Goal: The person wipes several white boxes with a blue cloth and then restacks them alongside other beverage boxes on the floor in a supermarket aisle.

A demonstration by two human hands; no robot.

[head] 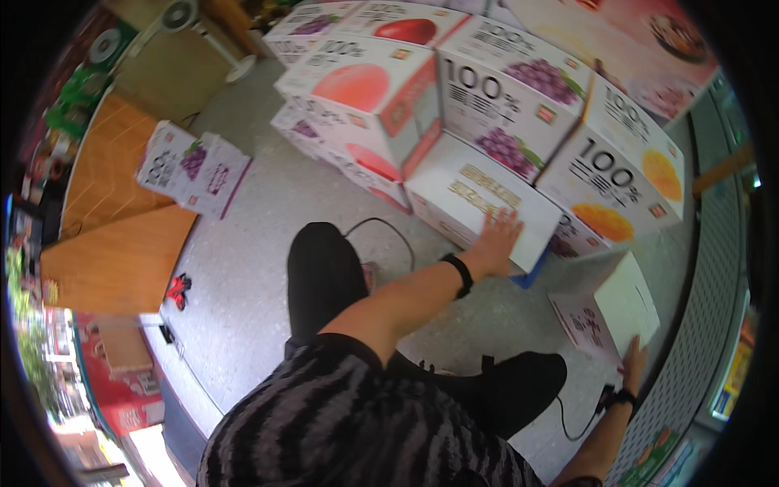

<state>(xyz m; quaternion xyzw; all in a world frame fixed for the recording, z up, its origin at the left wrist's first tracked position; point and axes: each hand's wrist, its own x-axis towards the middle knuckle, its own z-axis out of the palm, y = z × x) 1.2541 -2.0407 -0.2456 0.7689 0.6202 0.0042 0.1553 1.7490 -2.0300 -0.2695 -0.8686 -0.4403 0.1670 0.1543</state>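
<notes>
My left hand (500, 240) lies palm down, fingers spread, on the top of a white box (447, 164) with gold lettering. This box is set against the front of a stack of printed juice cartons. Something blue (530, 272) shows under its right-hand end. My right hand (634, 365) touches the near edge of a folded, cut carton piece (627, 301), whose pale inner face and printed outer face both show. Its thumb is hidden, so a grip on the edge cannot be made out. Both wrists wear dark bands.
Juice cartons picturing grapes (511, 103), a peach (359, 79) and mango (621, 164) form the stack. Another cut carton (193, 167) leans by a wooden panel (122, 255) at left. A perforated metal panel (675, 341) edges the right. Cables (389, 225) cross the floor near my knees.
</notes>
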